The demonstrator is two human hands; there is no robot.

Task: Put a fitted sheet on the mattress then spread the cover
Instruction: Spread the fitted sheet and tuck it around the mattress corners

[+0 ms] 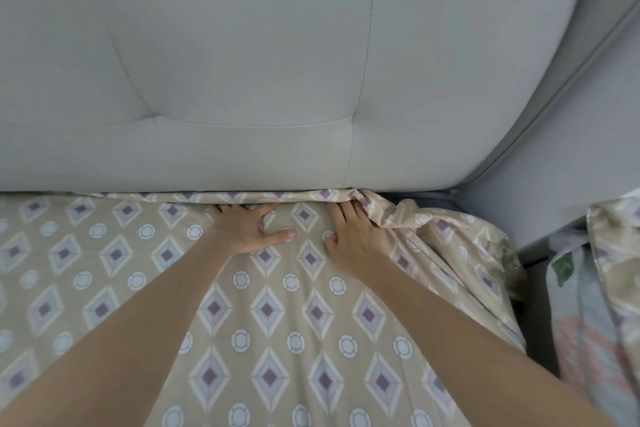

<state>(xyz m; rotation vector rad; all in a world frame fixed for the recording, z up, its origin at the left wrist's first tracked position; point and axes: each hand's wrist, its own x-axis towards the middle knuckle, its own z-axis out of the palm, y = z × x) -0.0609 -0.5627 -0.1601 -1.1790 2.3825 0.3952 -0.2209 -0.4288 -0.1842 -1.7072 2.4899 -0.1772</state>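
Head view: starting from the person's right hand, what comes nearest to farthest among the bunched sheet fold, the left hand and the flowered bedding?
From the right hand:
1. Bunched sheet fold, touched by it, at the bed's corner.
2. Left hand, close beside it on the left.
3. Flowered bedding, far right, beyond the bed's edge.

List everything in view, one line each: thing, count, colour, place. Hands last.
sheet: one, beige with purple diamonds and white rings, spread over the bed, bunched at the right corner.
headboard: one, pale grey, padded, behind the sheet.
floral cloth: one, pale blue with pink and green, right edge beside the bed.
left hand: one, flat on the sheet by the headboard.
right hand: one, pressing the sheet's bunched edge by the headboard.
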